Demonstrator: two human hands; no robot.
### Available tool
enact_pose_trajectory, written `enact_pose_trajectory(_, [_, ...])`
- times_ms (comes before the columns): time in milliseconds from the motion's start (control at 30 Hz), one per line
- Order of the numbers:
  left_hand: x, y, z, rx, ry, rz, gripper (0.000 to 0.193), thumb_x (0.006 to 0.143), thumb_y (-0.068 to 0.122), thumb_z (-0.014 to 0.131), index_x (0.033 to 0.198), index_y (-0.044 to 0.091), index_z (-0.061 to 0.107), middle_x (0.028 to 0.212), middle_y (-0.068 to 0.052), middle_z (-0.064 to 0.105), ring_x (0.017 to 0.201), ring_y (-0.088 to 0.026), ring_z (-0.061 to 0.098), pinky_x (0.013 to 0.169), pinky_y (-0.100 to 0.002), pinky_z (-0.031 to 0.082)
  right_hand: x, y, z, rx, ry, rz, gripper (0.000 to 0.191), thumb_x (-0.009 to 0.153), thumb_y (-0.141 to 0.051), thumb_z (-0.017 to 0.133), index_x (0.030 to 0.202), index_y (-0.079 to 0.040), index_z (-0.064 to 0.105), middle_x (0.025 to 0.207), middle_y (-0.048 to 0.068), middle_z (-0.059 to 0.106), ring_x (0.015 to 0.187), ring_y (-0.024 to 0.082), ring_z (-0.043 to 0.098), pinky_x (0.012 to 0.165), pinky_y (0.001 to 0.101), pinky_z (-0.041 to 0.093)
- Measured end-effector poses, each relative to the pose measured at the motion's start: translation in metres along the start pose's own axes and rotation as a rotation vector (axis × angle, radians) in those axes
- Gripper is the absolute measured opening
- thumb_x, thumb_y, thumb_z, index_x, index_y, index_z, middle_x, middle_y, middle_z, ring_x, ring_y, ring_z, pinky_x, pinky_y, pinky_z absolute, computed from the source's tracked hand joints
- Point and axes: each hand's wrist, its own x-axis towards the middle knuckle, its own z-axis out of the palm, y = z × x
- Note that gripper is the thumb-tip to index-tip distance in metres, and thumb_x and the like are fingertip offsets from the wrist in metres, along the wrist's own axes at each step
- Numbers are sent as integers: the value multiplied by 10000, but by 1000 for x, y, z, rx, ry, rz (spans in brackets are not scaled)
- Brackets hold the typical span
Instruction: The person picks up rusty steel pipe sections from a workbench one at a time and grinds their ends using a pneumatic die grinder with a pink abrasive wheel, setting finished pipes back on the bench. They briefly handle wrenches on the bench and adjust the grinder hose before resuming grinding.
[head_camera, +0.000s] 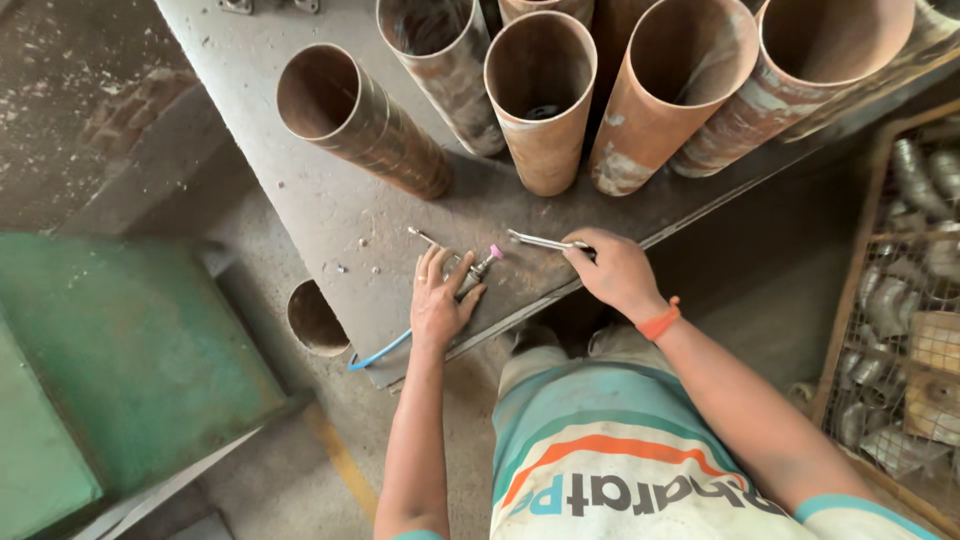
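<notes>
My left hand lies on a small torch-like tool with a pink tip, resting on the grey steel table. A blue hose runs from it off the table's near edge. My right hand grips a shiny metal tool that points left, its end just above the table surface. A thin metal rod lies on the table beyond my left fingers.
Several rusty steel pipes stand upright on the table behind my hands. A green metal box sits at the left. A wire cage with metal pipe elbows stands at the right. Another pipe end shows under the table.
</notes>
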Motion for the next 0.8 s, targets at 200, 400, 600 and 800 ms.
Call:
enact_pose_trajectory(200, [-3, -8, -6, -31, -56, 4, 562, 837, 308, 805, 1352, 129, 673, 1228, -124, 612, 1260, -341, 520, 1068, -455, 447, 2, -50, 9, 27, 98, -115, 131, 921, -131, 717, 1030, -86, 775, 802, 121, 669, 682, 288, 662, 602, 381, 501])
enact_pose_trajectory(400, [-6, -29, -12, 6, -29, 111, 566, 865, 315, 754, 1379, 112, 632, 1259, -107, 608, 1292, -331, 512, 1128, -476, 405, 4, -90, 43, -37, 162, -317, 65, 988, -97, 678, 974, -39, 705, 852, 108, 668, 707, 296, 661, 610, 370, 510])
enact_pose_trajectory(600, [-9, -38, -12, -29, -80, 101, 558, 903, 329, 720, 1400, 104, 603, 1289, -90, 607, 1296, -306, 510, 1107, -452, 399, 5, -110, 74, -136, 92, -374, 48, 977, -79, 672, 958, -41, 695, 819, 102, 650, 674, 298, 641, 574, 382, 498])
enact_pose_trajectory(800, [-9, -46, -14, -41, -84, 109, 557, 914, 332, 703, 1407, 97, 592, 1287, -90, 605, 1295, -307, 510, 1111, -454, 396, 15, -118, 96, -181, 67, -378, 60, 964, -82, 665, 969, -26, 687, 858, 115, 673, 689, 303, 657, 578, 382, 518])
